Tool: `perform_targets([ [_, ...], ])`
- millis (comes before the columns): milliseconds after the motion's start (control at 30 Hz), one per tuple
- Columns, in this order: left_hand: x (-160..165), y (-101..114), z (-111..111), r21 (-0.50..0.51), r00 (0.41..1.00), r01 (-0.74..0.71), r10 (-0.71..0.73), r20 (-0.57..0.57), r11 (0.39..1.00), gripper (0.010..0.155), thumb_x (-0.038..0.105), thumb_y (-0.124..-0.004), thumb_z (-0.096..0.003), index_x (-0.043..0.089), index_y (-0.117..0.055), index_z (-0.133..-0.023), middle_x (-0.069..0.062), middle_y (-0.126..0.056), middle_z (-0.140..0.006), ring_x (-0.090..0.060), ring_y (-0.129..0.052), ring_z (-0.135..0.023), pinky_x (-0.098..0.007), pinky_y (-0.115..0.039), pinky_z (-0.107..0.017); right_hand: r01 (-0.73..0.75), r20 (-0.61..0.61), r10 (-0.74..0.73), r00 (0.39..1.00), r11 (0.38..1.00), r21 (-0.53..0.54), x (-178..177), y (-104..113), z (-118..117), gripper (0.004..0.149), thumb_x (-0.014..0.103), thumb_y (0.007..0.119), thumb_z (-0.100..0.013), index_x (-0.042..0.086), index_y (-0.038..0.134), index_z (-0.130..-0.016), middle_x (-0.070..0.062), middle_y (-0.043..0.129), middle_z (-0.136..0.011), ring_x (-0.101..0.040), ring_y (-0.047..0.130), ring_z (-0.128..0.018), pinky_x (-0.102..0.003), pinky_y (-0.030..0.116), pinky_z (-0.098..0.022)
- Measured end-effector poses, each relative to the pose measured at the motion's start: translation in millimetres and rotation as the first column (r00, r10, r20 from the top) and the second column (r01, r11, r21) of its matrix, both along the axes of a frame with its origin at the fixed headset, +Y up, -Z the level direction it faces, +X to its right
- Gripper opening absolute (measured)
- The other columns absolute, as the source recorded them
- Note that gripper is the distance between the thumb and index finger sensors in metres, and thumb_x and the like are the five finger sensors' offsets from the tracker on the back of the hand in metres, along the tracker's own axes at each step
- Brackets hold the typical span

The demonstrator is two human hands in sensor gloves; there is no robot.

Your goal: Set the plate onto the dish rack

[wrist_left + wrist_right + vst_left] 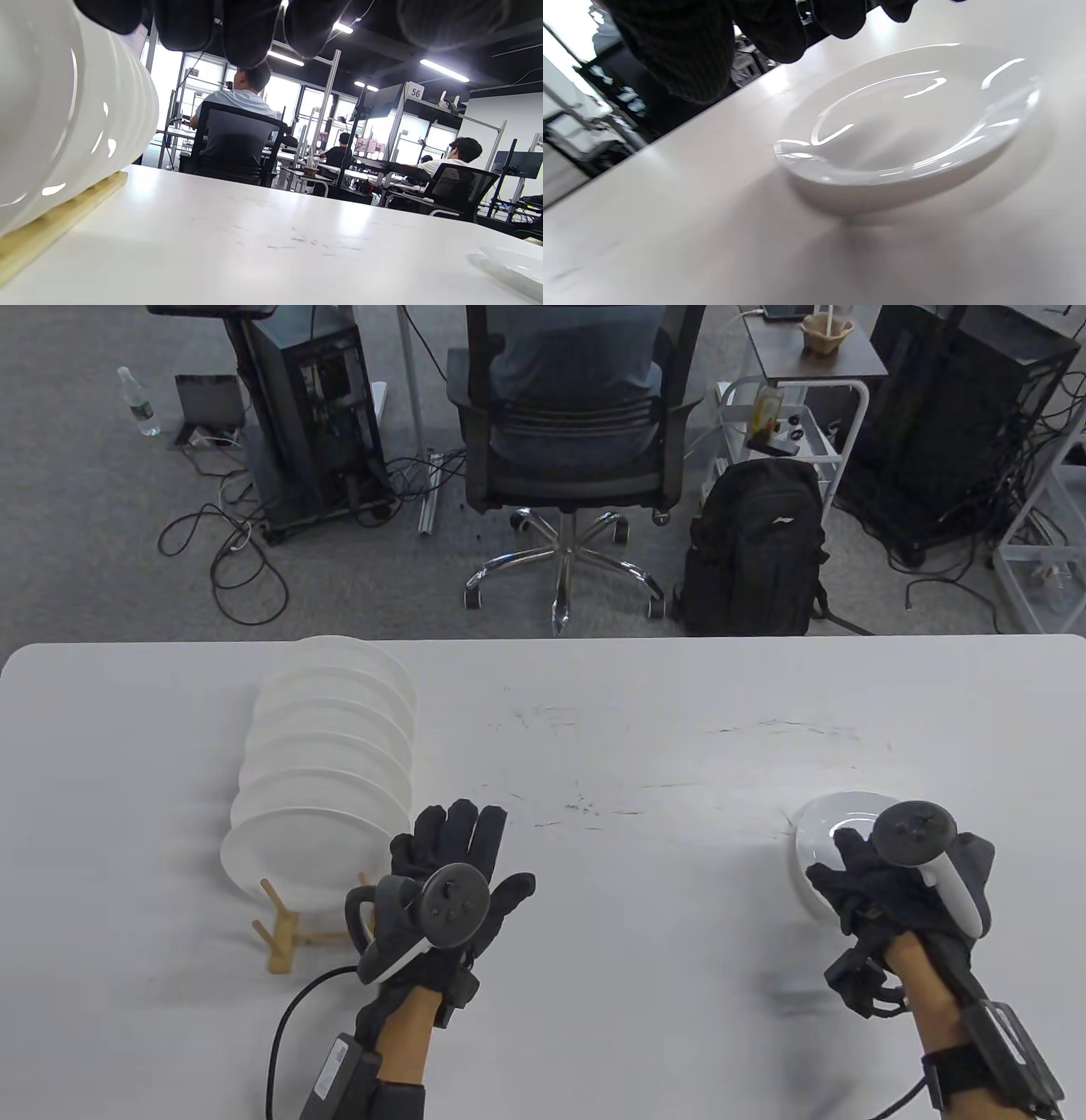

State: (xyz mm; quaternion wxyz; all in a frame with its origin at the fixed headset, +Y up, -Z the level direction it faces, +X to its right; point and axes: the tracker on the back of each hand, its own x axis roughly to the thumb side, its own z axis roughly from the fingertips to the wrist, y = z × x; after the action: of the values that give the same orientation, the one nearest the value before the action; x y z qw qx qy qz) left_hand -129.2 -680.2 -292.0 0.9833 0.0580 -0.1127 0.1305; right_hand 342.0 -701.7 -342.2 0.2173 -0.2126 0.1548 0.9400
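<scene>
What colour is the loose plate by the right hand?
Plain glossy white round plate, no pattern; clearest in the right wrist view.

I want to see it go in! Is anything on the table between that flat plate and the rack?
Nothing visible. Bare table lies between the plate under the right hand and the dish rack; the left hand hovers beside the rack.

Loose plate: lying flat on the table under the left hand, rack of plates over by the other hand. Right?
Wrong hand. The loose plate lies flat on the table under the right hand, as the table view shows; the right wrist view shows its fingers above the plate, not touching. The rack of plates stands by the left hand.
</scene>
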Motion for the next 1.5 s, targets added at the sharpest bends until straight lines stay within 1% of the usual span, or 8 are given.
perform_targets([
  [233, 2.1, -7.8, -3.0, -0.088, 1.0, -0.01, 0.012, 0.025, 0.996, 0.081, 0.065, -0.065, -0.0473, 0.026, -0.047, -0.116, -0.014, -0.05, -0.121, -0.057, -0.052, -0.108, -0.073, -0.049, -0.072, -0.28, 0.224, 0.355, 0.908, 0.91, -0.307, 43.4, -57.3, -3.8, 0.089, 0.05, 0.066, -0.05, 0.006, 0.013, -0.106, -0.036, 0.015, -0.111, -0.064, 0.046, -0.095, -0.07, 0.05, -0.068],
  [533, 0.9, -9.8, -3.5, -0.108, 0.999, -0.019, 0.022, 0.031, 0.994, 0.081, 0.065, -0.065, -0.0474, 0.026, -0.047, -0.116, -0.015, -0.049, -0.121, -0.057, -0.051, -0.108, -0.073, -0.049, -0.071, -0.305, 0.365, 0.366, 0.856, 0.927, -0.217, 63.0, -67.0, -4.6, 0.088, 0.04, 0.075, -0.045, 0.002, 0.023, -0.104, -0.025, 0.062, -0.095, -0.037, 0.088, -0.054, -0.04, 0.084, -0.037],
  [700, 2.6, -12.4, -4.8, -0.116, 0.998, -0.039, 0.045, 0.049, 0.993, 0.081, 0.065, -0.065, -0.0475, 0.026, -0.047, -0.116, -0.015, -0.049, -0.121, -0.057, -0.051, -0.108, -0.073, -0.049, -0.071, -0.08, 0.486, 0.119, 0.866, 0.992, -0.099, 81.1, -66.8, 6.6, 0.092, 0.035, 0.081, -0.042, -0.005, 0.022, -0.101, -0.015, 0.072, -0.082, -0.025, 0.097, -0.039, -0.031, 0.091, -0.024],
  [833, 3.9, -16.1, -5.6, -0.132, 0.998, -0.028, 0.036, 0.059, 0.991, 0.081, 0.065, -0.065, -0.0475, 0.026, -0.046, -0.116, -0.015, -0.049, -0.121, -0.057, -0.051, -0.108, -0.073, -0.049, -0.071, 0.294, 0.523, -0.372, 0.766, 0.928, 0.23, 82.1, -60.0, 17.7, 0.071, 0.024, 0.076, -0.047, -0.007, 0.039, -0.099, -0.013, 0.073, -0.078, -0.025, 0.103, -0.035, -0.029, 0.095, -0.019],
  [900, 4.3, -16.3, -5.6, -0.135, 0.998, -0.029, 0.038, 0.059, 0.99, 0.081, 0.065, -0.065, -0.0475, 0.026, -0.046, -0.116, -0.015, -0.049, -0.121, -0.057, -0.051, -0.108, -0.073, -0.049, -0.071, 0.462, 0.482, -0.594, 0.644, 0.804, 0.374, 74.9, -51.2, 20.8, 0.061, 0.022, 0.073, -0.049, -0.003, 0.046, -0.098, -0.013, 0.071, -0.077, -0.03, 0.103, -0.035, -0.031, 0.094, -0.02],
  [1167, 7.7, -20.8, -3.6, -0.168, 0.997, -0.025, 0.036, 0.068, 0.986, 0.081, 0.065, -0.065, -0.0476, 0.025, -0.046, -0.116, -0.016, -0.048, -0.121, -0.057, -0.05, -0.108, -0.073, -0.049, -0.071, 0.585, 0.121, -0.718, 0.686, 0.643, 0.494, 12.1, -18.6, 24.2, 0.058, 0.023, 0.069, -0.049, 0.002, 0.046, -0.098, -0.014, 0.066, -0.078, -0.037, 0.099, -0.039, -0.036, 0.091, -0.024],
  [1400, 10.9, -26.7, -2.9, -0.269, 0.978, -0.158, 0.187, 0.088, 0.95, 0.087, 0.066, -0.055, -0.0484, 0.014, -0.04, -0.117, -0.019, -0.044, -0.12, -0.058, -0.051, -0.107, -0.072, -0.05, -0.07, 0.857, -0.235, -0.863, 0.446, 0.337, 0.389, -36.0, -25.9, 27.3, 0.055, 0.022, 0.07, -0.05, 0.007, 0.049, -0.099, -0.012, 0.067, -0.081, -0.039, 0.097, -0.043, -0.04, 0.089, -0.029],
  [1500, 14.6, -34.0, -0.7, -0.415, 0.896, -0.367, 0.436, 0.082, 0.832, 0.094, 0.069, -0.054, -0.0476, 0.01, -0.033, -0.117, -0.024, -0.037, -0.12, -0.06, -0.049, -0.106, -0.073, -0.048, -0.07, 0.896, -0.357, -0.83, 0.429, 0.341, 0.285, -56.0, -22.3, 27.3, 0.055, 0.022, 0.069, -0.051, 0.008, 0.048, -0.1, -0.011, 0.065, -0.083, -0.038, 0.097, -0.044, -0.039, 0.089, -0.03],
])
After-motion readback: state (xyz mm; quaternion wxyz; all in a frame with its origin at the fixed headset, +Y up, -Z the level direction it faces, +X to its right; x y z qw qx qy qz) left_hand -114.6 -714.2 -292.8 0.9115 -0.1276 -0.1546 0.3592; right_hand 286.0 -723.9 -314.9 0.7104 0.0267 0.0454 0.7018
